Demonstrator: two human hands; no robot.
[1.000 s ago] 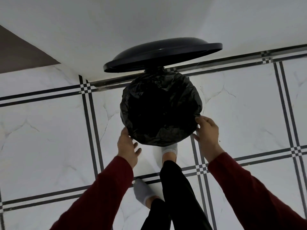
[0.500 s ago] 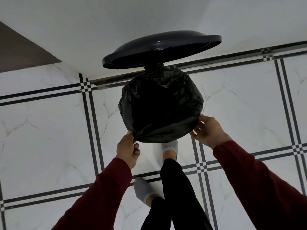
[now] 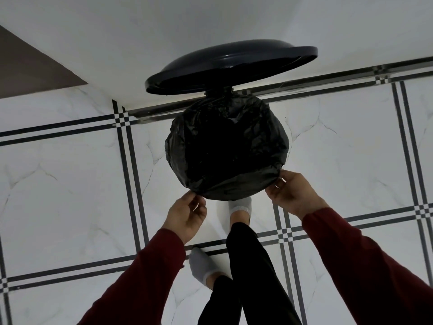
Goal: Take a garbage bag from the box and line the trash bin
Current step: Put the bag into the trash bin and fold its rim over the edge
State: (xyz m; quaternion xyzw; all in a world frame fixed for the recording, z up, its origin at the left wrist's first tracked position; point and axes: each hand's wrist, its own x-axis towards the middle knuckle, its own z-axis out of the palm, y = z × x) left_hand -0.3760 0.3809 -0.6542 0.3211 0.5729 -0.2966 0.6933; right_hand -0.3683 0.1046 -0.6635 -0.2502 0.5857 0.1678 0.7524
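**Bag edge pulled down over the bin rim as lining nears its end**

A person in dark red sleeves stands over a small round trash bin on a tiled floor, both hands now gripping the near edge of the black garbage bag that covers the bin's mouth. A second ago the left hand lay loosely against the near-left side of the bin with its fingers relaxed; it has since curled, and its fingers now pinch the plastic at the bag's lower left edge. The right hand has slid from the right side of the rim round toward the near side, its fingers closed on a fold of bag at the near-right edge, where the plastic is drawn to a tight point.

The bin's lid stands open on the far side, close to the white wall, and one socked foot sits just beneath the bin's near edge, probably on a pedal, though the pedal itself is hidden. The other foot rests nearer on the floor.

The bag already sits in the bin with its mouth spread and folded over the rim all round. The shift from resting hands to pinching ones suggests the person is tugging the overhang snug. No box of bags is in view. Little seems left beyond letting go and lowering the lid.
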